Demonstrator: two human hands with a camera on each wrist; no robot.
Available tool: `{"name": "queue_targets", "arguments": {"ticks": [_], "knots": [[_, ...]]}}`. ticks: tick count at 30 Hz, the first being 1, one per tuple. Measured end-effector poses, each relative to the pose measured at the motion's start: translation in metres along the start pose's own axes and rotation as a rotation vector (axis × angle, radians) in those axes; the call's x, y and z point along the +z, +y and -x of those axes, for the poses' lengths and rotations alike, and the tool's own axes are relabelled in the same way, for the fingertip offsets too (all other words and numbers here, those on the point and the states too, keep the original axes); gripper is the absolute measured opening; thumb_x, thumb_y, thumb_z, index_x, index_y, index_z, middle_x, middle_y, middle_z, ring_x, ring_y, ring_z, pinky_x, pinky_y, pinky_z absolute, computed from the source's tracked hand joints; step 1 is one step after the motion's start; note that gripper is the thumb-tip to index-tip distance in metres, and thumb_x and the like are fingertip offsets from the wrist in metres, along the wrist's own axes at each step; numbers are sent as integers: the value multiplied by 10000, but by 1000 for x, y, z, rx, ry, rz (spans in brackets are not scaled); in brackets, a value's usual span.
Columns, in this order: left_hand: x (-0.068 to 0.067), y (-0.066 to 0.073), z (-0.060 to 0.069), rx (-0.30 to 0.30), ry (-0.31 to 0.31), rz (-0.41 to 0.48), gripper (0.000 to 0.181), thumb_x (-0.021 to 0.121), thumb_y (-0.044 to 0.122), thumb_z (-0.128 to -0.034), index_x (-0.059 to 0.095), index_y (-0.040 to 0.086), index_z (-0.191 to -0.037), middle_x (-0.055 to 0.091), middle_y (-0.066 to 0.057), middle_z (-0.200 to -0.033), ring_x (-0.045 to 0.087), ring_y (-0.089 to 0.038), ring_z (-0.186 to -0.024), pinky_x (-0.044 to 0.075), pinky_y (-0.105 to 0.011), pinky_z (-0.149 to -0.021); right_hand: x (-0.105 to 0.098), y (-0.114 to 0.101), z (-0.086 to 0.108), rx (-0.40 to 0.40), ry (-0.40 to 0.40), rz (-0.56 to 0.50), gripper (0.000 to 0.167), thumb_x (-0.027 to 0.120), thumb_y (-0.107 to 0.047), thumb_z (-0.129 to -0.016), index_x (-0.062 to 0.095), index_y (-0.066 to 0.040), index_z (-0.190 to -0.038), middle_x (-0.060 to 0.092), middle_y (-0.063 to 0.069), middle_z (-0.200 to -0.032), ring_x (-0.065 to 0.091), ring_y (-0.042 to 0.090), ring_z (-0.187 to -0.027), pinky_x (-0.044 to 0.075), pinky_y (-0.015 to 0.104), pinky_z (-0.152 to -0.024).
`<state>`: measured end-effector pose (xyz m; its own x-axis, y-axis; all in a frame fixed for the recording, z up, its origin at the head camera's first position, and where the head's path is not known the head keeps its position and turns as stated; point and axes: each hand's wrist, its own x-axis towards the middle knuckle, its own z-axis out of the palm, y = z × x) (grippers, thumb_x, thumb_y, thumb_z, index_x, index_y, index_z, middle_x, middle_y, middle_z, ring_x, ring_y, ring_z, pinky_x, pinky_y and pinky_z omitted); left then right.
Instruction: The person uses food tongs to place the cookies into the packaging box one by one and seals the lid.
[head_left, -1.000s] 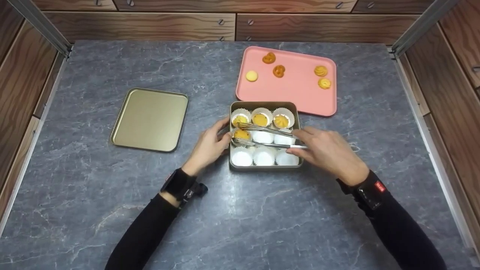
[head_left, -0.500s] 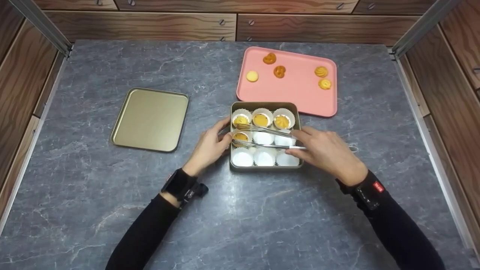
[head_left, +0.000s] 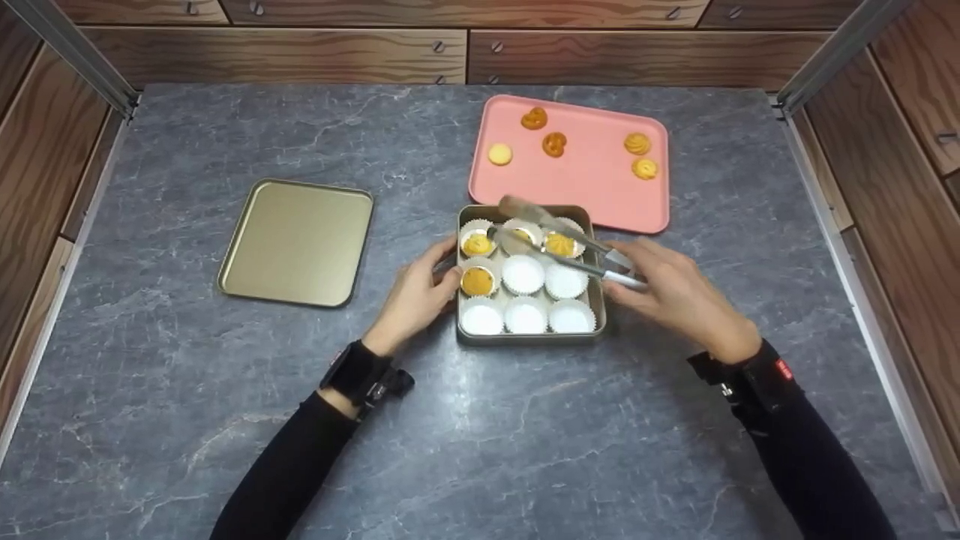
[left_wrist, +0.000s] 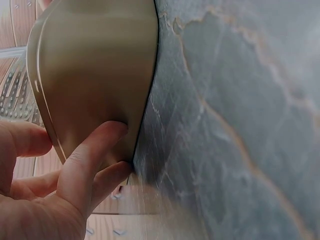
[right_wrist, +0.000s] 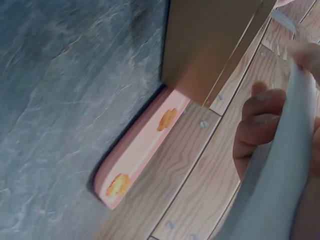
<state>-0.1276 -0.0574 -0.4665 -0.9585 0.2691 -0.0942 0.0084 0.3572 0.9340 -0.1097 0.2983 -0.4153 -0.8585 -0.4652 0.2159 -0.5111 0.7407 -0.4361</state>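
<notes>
A tin (head_left: pixel 529 339) holds rows of white paper cups. Cookies sit in the three back-row cups and in the middle row's left cup (head_left: pixel 477 281); the other cups look empty. My left hand (head_left: pixel 414 300) rests against the tin's left side, and in the left wrist view its fingers (left_wrist: pixel 92 155) press the metal side (left_wrist: pixel 95 65). My right hand (head_left: pixel 679 296) grips metal tongs (head_left: pixel 574 262) by their handles. Spread apart and blurred, the tong tips hover over the back-row cups with no cookie visible between them. The right wrist view shows the handle (right_wrist: pixel 285 165) close up.
Behind the tin lies a pink tray (head_left: pixel 592 176) with two brown pretzel-shaped pieces (head_left: pixel 554 144), a round pale cookie (head_left: pixel 500 154) and two swirled cookies (head_left: pixel 637 143) at its right. A gold lid (head_left: pixel 296 244) lies to the left. Wood-patterned panels (head_left: pixel 277 56) border the table.
The tongs have risen from the middle row's left cup, spread wider and moved back and right with my right hand. A cookie stays in that cup. My left hand keeps its place at the tin.
</notes>
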Motion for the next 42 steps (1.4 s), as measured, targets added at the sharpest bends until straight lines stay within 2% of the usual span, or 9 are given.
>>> {"name": "queue_targets", "arguments": {"ticks": [3,6,9,12,17,24,30,37,42], "knots": [[1,-1,0,18,7,-28,566,581,140,-1042,409,78,-1579,464,-170,-1576,725,-242,-1021,624,-325,-745,-2,5,0,55,76,-4,477,818,-105,-883,638,-12,-1315,629,94,-928,558,204,-757,491,368,-620],[1,-1,0,25,14,-42,562,582,143,-1041,418,82,-1575,454,-148,-1587,716,-244,-1086,617,-299,-769,-4,9,-1,155,164,21,419,809,-106,-893,638,47,-1243,634,152,-907,577,270,-742,508,420,-616],[1,-1,0,16,8,-22,569,578,146,-1042,408,94,-1583,441,-140,-1598,712,-249,-1097,623,-313,-752,-7,15,0,268,234,84,435,796,-185,-921,635,86,-1222,658,220,-950,603,355,-757,511,497,-622],[0,-1,1,5,-2,2,579,573,148,-1044,391,101,-1593,426,-144,-1608,711,-247,-1089,630,-329,-738,-9,22,2,349,260,164,474,779,-282,-939,644,64,-1233,672,228,-962,610,391,-750,476,547,-593],[0,-2,1,12,9,-21,579,575,144,-1042,393,93,-1590,433,-137,-1605,708,-223,-1073,618,-298,-776,-11,39,5,419,255,252,471,733,-383,-968,648,31,-1176,648,205,-830,598,416,-660,429,600,-513],[1,-1,0,16,5,-29,576,572,148,-1042,396,83,-1586,433,-149,-1602,693,-218,-1105,607,-288,-824,-22,60,10,478,265,325,454,710,-403,-980,626,43,-968,575,217,-703,568,474,-574,390,645,-454],[1,0,0,-3,-4,-19,579,569,167,-1049,385,97,-1594,429,-140,-1607,703,-207,-1010,612,-306,-780,-28,72,14,498,237,378,466,706,-395,-981,573,35,-859,581,278,-713,575,559,-600,384,680,-464],[1,-1,0,46,25,-54,560,582,139,-1033,428,47,-1563,473,-168,-1569,707,-263,-1113,588,-331,-928,-27,79,14,527,196,393,484,710,-393,-971,533,21,-793,571,311,-683,571,595,-595,390,686,-456],[2,-1,0,38,31,-41,556,580,131,-1033,430,52,-1563,464,-170,-1574,703,-257,-1124,600,-306,-882,-25,79,10,545,168,389,487,687,-395,-982,537,32,-802,588,340,-722,580,604,-620,404,677,-465]]}}
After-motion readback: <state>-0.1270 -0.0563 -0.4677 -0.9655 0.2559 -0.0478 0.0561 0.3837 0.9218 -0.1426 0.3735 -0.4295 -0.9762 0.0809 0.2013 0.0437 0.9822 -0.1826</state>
